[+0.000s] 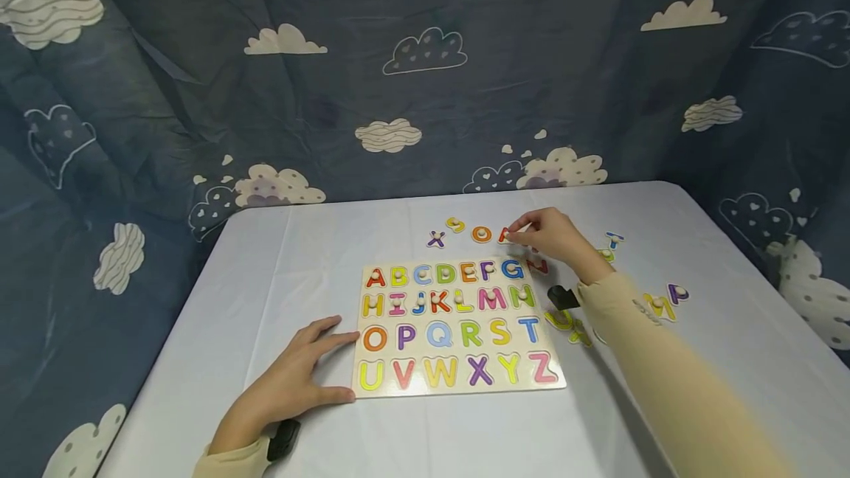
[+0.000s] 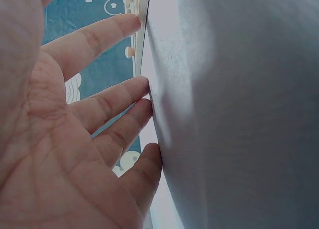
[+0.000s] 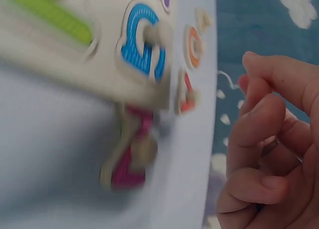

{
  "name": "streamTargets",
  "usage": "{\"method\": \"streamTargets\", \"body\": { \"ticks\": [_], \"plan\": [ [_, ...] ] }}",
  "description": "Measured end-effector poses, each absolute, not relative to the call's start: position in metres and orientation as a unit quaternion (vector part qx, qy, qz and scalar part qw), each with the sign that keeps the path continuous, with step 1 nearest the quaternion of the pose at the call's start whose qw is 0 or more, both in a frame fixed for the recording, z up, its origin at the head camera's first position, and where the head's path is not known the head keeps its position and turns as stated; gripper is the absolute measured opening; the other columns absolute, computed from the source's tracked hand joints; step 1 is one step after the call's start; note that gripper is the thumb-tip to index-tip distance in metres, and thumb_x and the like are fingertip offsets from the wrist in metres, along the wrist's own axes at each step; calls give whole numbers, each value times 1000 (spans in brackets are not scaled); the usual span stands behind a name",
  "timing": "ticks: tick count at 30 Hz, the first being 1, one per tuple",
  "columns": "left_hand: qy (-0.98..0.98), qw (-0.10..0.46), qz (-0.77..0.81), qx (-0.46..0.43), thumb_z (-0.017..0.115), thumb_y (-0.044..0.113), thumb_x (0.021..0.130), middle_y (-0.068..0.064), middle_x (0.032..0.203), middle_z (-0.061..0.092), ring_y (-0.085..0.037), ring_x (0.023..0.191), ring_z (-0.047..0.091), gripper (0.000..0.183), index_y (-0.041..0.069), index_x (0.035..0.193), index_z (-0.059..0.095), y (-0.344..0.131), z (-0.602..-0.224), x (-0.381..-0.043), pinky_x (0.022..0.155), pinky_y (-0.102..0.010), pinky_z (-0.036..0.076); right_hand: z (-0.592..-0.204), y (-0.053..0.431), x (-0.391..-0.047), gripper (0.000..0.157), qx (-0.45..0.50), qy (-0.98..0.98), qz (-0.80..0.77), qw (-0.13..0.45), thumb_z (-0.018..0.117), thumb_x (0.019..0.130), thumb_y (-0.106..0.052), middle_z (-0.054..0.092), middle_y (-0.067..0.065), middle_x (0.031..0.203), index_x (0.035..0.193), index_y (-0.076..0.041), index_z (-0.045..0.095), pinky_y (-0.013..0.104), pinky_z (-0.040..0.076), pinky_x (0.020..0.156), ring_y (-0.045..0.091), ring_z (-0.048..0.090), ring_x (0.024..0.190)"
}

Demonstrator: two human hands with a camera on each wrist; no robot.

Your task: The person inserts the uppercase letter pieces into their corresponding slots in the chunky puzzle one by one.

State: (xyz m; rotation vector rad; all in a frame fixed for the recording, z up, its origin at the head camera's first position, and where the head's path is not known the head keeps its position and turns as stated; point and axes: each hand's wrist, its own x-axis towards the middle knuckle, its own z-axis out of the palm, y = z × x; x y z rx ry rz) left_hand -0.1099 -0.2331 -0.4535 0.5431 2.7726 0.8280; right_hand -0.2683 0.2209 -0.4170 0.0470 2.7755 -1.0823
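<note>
The right grip [image 1: 554, 236] is over the far part of the surface [image 1: 319, 264], fingers curled, thumb and forefinger tips drawn together just beside the red letter [image 1: 502, 236]; we see nothing pinched between them. The left grip [image 1: 299, 375] is spread, its thumb and fingers at the left edge of the board [image 1: 465, 392]. To lift that letter well, we should pinch its knob [image 3: 192, 96] squarely and raise it clear of the orange O [image 1: 481, 234].

We count one board with twenty-six letter places: fourteen in the upper two rows bear knobs, twelve in the lower two show none. We count at least eleven loose letters: four beyond the board, the red one included; one crimson letter [image 1: 541, 266] by its far right corner; six farther right, in three pairs. The right sleeve [image 1: 671, 367] may hide more.
</note>
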Motion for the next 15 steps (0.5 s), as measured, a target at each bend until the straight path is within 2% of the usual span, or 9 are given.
{"method": "streamTargets", "body": {
  "ticks": [7,15],
  "plan": [
    [937,98,279,187,97,49,74,-15,168,43,-44,155,40,85,27,149,65,-233,-454,-110,120,-66,41,-431,194,-295,29,37,931,-355,80,77,98,-29,67,10,87,114,-5,76,29,46,66,20,57,75],
    [938,102,282,175,97,48,73,-14,169,42,-43,156,38,86,27,149,65,-234,-454,-111,121,-66,40,-439,175,-307,26,48,938,-334,78,80,96,-28,69,8,88,110,-6,77,30,47,68,19,61,76]
  ]
}}
